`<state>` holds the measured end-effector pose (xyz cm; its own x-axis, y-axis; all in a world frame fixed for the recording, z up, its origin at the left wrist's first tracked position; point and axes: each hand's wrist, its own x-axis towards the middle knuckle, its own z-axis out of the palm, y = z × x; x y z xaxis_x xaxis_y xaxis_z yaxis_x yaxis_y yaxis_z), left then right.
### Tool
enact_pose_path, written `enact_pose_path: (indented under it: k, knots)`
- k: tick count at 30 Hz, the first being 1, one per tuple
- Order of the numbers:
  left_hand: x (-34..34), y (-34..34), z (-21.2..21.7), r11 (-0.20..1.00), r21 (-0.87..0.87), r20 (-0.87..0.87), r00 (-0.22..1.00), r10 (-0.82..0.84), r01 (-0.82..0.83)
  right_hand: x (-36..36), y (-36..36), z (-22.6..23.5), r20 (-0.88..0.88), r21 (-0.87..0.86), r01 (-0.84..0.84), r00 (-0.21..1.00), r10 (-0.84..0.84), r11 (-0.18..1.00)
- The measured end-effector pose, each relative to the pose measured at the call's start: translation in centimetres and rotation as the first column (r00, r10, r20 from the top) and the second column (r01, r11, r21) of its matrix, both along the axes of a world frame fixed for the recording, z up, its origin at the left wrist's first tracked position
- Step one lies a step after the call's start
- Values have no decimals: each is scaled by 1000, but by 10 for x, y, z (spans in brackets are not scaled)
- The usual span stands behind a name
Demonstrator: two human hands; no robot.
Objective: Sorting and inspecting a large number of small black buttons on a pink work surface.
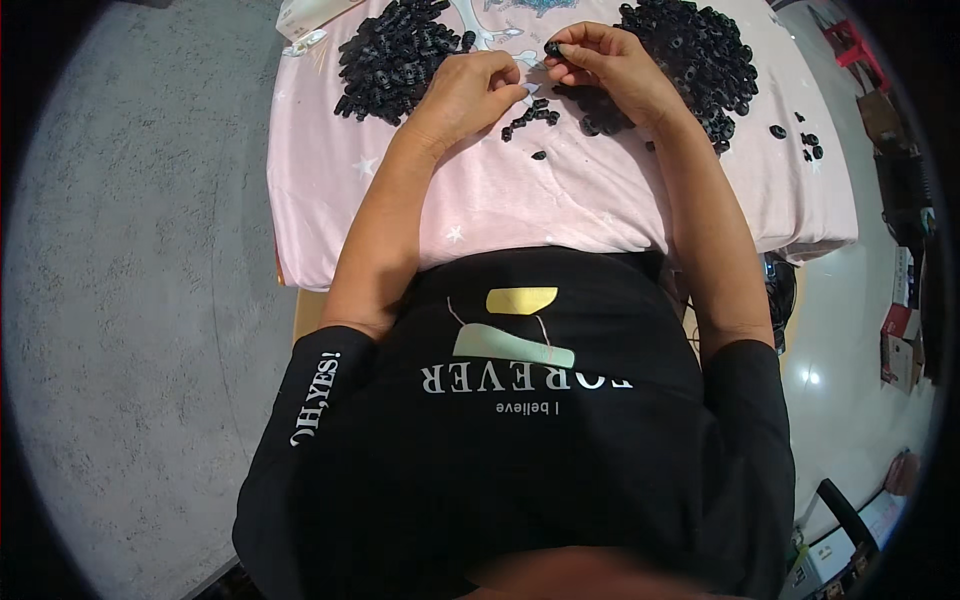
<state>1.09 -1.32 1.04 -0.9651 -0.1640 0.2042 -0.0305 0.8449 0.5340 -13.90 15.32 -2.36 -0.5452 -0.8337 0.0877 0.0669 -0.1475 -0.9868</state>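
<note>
My right hand (612,72) pinches a small black plastic piece (552,48) between thumb and fingertips, above the pink cloth. Across from it my left hand (468,95) has its fingers curled and drawn together; whatever lies in them is hidden. A few small black parts (530,118) lie in a loose cluster just below the two hands, and a single one (539,155) lies nearer to me. Beside my left hand is a heap of ribbed black pieces (388,62). Under and beyond my right wrist spreads a larger heap of round black pieces (705,65).
The table wears a pink patterned cloth (350,220). Several stray black parts (810,145) lie toward its right edge. A white box (312,15) stands at the far left corner. Boxes (897,355) and a red stool (858,50) are on the floor at right.
</note>
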Motion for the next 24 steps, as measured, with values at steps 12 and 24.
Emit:
enact_pose_path:
  k: [12, 24]
  knots:
    - [-1, -4, -4, 1000, -28, -143, 990, -15, 11, 1, 1, 0, -33, 16, 9, 999, -8, 1000]
    - [-1, 0, -6, 994, -96, -117, 992, 50, -62, 1, 0, 1, -34, 18, 15, 999, -15, 1000]
